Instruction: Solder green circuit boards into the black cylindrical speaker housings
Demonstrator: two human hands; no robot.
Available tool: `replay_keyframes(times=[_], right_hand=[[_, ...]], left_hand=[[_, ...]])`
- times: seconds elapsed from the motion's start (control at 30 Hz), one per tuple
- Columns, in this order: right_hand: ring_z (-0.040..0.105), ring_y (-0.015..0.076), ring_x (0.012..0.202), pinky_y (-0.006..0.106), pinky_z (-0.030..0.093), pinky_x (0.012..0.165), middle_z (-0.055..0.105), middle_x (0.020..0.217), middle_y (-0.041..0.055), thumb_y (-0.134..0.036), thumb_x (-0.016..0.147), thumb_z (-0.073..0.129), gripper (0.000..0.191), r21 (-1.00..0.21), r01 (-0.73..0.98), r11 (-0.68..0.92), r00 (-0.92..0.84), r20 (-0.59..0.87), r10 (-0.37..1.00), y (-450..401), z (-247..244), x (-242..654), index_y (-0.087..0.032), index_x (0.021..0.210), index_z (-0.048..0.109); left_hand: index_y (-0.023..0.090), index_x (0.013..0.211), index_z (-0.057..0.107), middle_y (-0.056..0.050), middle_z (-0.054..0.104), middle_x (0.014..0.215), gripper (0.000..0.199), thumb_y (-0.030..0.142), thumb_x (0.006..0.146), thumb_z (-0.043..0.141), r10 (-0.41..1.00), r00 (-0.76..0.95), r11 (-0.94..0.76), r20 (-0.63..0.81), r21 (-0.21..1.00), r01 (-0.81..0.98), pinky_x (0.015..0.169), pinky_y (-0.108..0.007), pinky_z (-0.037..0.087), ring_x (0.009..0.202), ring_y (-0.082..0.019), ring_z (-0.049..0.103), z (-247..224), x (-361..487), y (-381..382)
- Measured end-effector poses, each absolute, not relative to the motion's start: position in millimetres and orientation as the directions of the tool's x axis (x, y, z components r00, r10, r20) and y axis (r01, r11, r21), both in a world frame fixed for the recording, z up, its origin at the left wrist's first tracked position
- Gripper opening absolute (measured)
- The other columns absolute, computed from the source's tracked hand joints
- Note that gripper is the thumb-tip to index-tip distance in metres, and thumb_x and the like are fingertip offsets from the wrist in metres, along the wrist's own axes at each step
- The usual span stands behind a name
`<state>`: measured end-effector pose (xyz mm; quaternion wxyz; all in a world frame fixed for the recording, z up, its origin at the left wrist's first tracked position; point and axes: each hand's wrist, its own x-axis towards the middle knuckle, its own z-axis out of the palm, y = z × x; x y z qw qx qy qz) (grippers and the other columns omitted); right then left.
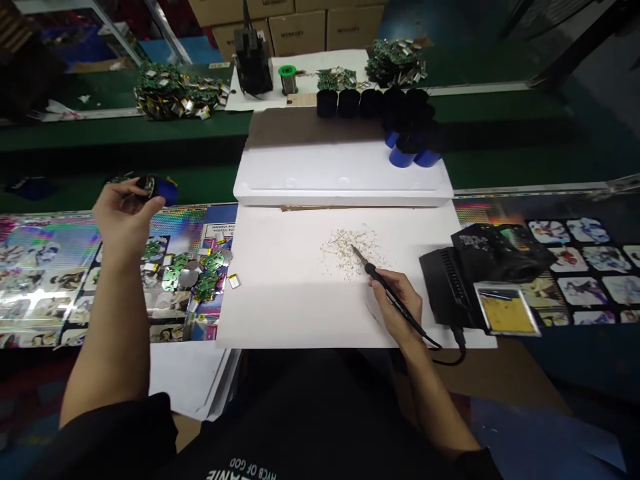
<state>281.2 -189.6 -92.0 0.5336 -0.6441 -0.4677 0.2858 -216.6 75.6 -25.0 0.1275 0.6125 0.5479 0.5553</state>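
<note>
My left hand (125,210) is raised at the left, its fingers closed round a short blue and black cylinder (165,190). In my right hand (397,300) is a black soldering iron (383,283), held like a pen. Its tip points into a scatter of small tan bits (353,250) on the white sheet (280,293). A pile of green circuit boards (200,273) with small silver parts lies below and right of my left hand. Beside my right hand stands a black soldering station (447,287) with a cable running to it.
A white foam block (300,167) lies behind the sheet, with several blue and black cylinders (403,152) on its right end. Farther back are a green-topped solder spool (289,79), a black device (253,63) and heaps of circuit boards (165,90). A yellow sponge tray (507,310) sits at right.
</note>
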Motion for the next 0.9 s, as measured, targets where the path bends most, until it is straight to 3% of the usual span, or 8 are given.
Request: replay_keyframes(times=[0.13,0.3,0.4,0.5,0.57,0.73,0.9], right_hand=[[0.080,0.0232,0.091,0.041,0.065,0.090,0.081,0.099,0.0075,-0.045,0.094,0.077,0.033,-0.961,0.276,0.013,0.467,0.146,0.872,-190.6,-91.1,281.1,-0.021,0.117,0.074],[0.079,0.0242,0.086,0.041,0.066,0.084,0.080,0.096,0.0079,-0.046,0.092,0.079,0.034,-0.957,0.288,0.024,0.499,0.171,0.849,-193.7,-91.9,282.4,-0.020,0.113,0.075],[0.079,0.0256,0.086,0.041,0.066,0.083,0.080,0.097,0.0084,-0.047,0.089,0.081,0.036,-0.960,0.281,0.007,0.518,0.157,0.841,-195.0,-94.3,283.1,-0.021,0.113,0.075],[0.079,0.0262,0.084,0.042,0.066,0.082,0.080,0.096,0.0083,-0.051,0.086,0.082,0.041,-0.968,0.251,-0.026,0.546,0.119,0.829,-195.9,-95.8,283.1,-0.021,0.114,0.075],[0.078,0.0259,0.084,0.042,0.065,0.084,0.080,0.098,0.0090,-0.053,0.086,0.081,0.044,-0.970,0.237,-0.055,0.561,0.091,0.823,-196.6,-96.0,283.3,-0.020,0.115,0.074],[0.077,0.0274,0.095,0.040,0.064,0.091,0.080,0.108,0.0101,-0.054,0.082,0.083,0.049,-0.958,0.267,-0.108,0.570,0.067,0.819,-196.1,-99.9,286.3,-0.020,0.117,0.073],[0.077,0.0284,0.094,0.034,0.064,0.086,0.080,0.101,0.0092,-0.061,0.078,0.082,0.051,-0.968,0.219,-0.126,0.596,0.031,0.802,-192.7,-105.9,285.9,-0.020,0.106,0.074]], left_hand=[[0.019,0.074,0.054,0.002,0.068,0.096,0.068,0.066,0.055,0.100,0.867,-0.264,-0.213,0.422,0.794,0.570,0.103,-0.050,0.056,0.088,-0.013,0.055,-36.2,-216.2,128.6],[0.014,0.082,0.061,0.003,0.064,0.085,0.041,0.029,0.070,0.098,0.917,-0.284,-0.047,0.280,0.783,0.620,0.091,-0.034,0.052,0.079,-0.010,0.048,-45.0,-190.8,150.6],[0.013,0.095,0.064,-0.001,0.067,0.097,0.030,0.019,0.077,0.087,0.929,-0.258,-0.035,0.264,0.758,0.651,0.089,-0.031,0.051,0.087,-0.014,0.055,-42.7,-182.8,140.2],[0.016,0.111,0.064,-0.010,0.064,0.125,0.033,0.023,0.082,0.077,0.924,-0.258,-0.033,0.283,0.729,0.683,0.100,-0.037,0.052,0.115,-0.024,0.062,-37.0,-181.8,116.3],[0.018,0.113,0.064,-0.012,0.063,0.130,0.034,0.031,0.083,0.073,0.925,-0.244,-0.047,0.292,0.724,0.689,0.107,-0.042,0.052,0.126,-0.028,0.061,-32.5,-181.6,97.6],[0.019,0.109,0.068,-0.012,0.067,0.127,0.038,0.047,0.083,0.071,0.923,-0.158,-0.173,0.352,0.744,0.646,0.103,-0.043,0.057,0.119,-0.029,0.068,-17.0,-164.9,72.2],[0.021,0.111,0.067,-0.011,0.071,0.125,0.036,0.049,0.090,0.070,0.904,0.007,-0.360,0.427,0.752,0.552,0.098,-0.041,0.060,0.116,-0.027,0.070,5.8,-102.6,89.5]])
